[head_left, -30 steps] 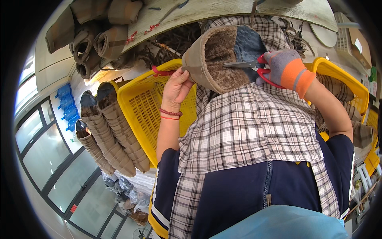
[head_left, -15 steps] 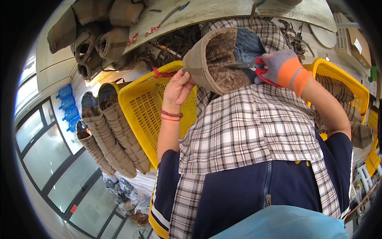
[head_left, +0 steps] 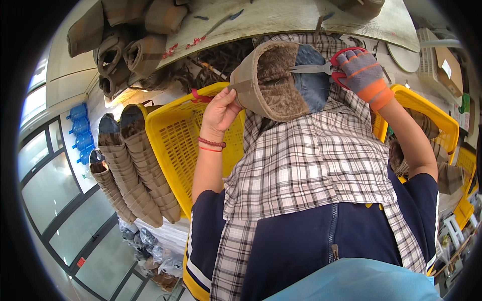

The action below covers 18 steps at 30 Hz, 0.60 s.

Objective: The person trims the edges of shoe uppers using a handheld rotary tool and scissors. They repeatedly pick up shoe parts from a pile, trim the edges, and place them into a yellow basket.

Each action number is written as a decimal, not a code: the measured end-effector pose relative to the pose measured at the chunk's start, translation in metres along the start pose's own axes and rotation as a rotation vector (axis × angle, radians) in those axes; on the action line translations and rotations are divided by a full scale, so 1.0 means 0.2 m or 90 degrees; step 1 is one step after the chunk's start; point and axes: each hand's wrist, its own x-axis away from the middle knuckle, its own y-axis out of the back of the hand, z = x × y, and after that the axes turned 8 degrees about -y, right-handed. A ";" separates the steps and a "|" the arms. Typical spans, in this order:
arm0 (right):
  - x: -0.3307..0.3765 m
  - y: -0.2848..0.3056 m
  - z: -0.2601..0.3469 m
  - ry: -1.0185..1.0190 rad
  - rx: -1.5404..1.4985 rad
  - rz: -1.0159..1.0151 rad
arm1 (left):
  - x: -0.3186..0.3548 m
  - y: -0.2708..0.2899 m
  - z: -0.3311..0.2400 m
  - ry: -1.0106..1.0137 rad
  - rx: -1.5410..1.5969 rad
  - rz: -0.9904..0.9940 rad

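A tan, cuff-shaped shoe upper (head_left: 245, 90) lies over my lap, its wide opening facing me. Brown fleece and a dark blue patch line its inside. My bare left hand (head_left: 221, 111) pinches the upper's left edge between thumb and fingers. Scissors (head_left: 309, 68) with red handles are gripped in my gloved right hand (head_left: 362, 75), at the upper's right side. Their blades look slightly parted and point left across the blue patch, tips near the fleece. Whether they touch the lining, I cannot tell.
Yellow baskets (head_left: 165, 135) stand at my left and right (head_left: 442, 118). Nested stacks of similar tan uppers (head_left: 133, 173) lean beyond the left basket. More uppers (head_left: 143, 52) are piled at the far left of the pale worktable (head_left: 271, 20). Dark scraps (head_left: 216, 70) lie beneath its edge.
My right hand has lifted the scissors up and slightly right, away from the lower rim, and turned. More of the blue patch shows. My left hand keeps its pinch on the upper.
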 end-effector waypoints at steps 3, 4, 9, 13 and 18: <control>-0.03 -0.02 -0.01 0.022 -0.033 -0.016 | -0.01 -0.01 -0.01 0.005 -0.012 0.005; -0.04 -0.03 -0.01 0.028 -0.040 -0.027 | -0.01 -0.01 -0.02 0.005 -0.014 0.009; -0.04 -0.05 0.01 0.026 -0.062 -0.030 | -0.02 0.00 -0.01 0.018 -0.002 0.020; -0.01 0.01 -0.01 -0.028 -0.126 0.003 | 0.01 -0.02 -0.01 0.006 0.017 0.012; 0.07 0.28 0.22 -0.264 -0.287 0.361 | 0.03 -0.07 0.01 -0.040 0.038 0.033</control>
